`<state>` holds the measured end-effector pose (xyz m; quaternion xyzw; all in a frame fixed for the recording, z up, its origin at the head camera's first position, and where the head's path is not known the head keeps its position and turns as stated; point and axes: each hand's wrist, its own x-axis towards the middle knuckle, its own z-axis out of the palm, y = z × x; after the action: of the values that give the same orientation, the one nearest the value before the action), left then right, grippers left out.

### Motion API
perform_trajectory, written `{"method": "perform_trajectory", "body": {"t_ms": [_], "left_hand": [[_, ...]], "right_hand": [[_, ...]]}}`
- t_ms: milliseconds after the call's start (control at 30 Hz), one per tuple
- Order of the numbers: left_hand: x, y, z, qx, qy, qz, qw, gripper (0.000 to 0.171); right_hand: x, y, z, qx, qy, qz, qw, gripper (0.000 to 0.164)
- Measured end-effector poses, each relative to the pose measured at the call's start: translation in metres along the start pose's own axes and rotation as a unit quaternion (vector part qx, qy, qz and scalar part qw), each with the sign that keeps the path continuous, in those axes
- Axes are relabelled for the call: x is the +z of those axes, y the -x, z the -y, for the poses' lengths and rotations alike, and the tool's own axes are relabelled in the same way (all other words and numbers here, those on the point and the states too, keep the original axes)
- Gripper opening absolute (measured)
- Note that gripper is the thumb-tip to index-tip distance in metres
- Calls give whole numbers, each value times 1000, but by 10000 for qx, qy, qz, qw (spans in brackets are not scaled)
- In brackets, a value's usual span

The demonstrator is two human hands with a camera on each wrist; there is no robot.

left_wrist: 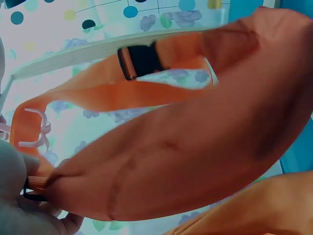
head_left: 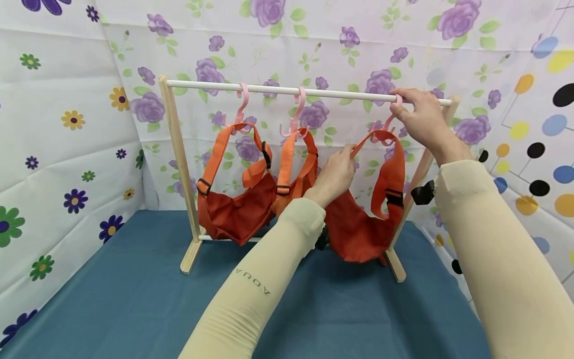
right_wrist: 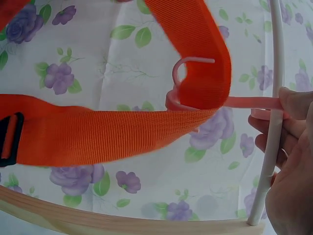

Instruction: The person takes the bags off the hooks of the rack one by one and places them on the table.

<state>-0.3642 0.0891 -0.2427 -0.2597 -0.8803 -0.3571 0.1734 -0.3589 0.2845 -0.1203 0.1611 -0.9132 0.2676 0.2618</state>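
Note:
An orange waist bag [head_left: 358, 232] with a webbing strap hangs at the right end of a rack. Its strap loops over a pink hook [right_wrist: 252, 102] on the white rail [head_left: 327, 92]. My right hand [head_left: 423, 117] pinches the top of that hook at the rail, thumb in front and fingers behind. Lower down, my left hand [head_left: 336, 174] grips the strap [left_wrist: 36, 182] where it meets the bag's left end. A black buckle [left_wrist: 141, 61] sits on the strap's other side.
Two more orange bags hang to the left, one on a pink hook [head_left: 242, 104], the other on a middle hook [head_left: 298, 112]. The wooden rack [head_left: 179, 159] stands on a blue cloth surface [head_left: 125, 279]. Floral sheets [head_left: 58, 164] surround it.

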Motion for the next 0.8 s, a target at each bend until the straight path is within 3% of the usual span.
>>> {"method": "perform_trajectory", "body": {"t_ms": [267, 500, 800], "left_hand": [[-1, -4, -10, -45, 499, -450, 9977, 42], [-3, -6, -19, 93, 643, -727, 9952, 45], [-5, -8, -24, 212, 795, -710, 9941, 45]], "right_hand": [[0, 1, -1, 10, -96, -41, 9999, 44], [0, 1, -1, -26, -52, -110, 9999, 44], [0, 2, 0, -3, -50, -93, 9999, 45]]}}
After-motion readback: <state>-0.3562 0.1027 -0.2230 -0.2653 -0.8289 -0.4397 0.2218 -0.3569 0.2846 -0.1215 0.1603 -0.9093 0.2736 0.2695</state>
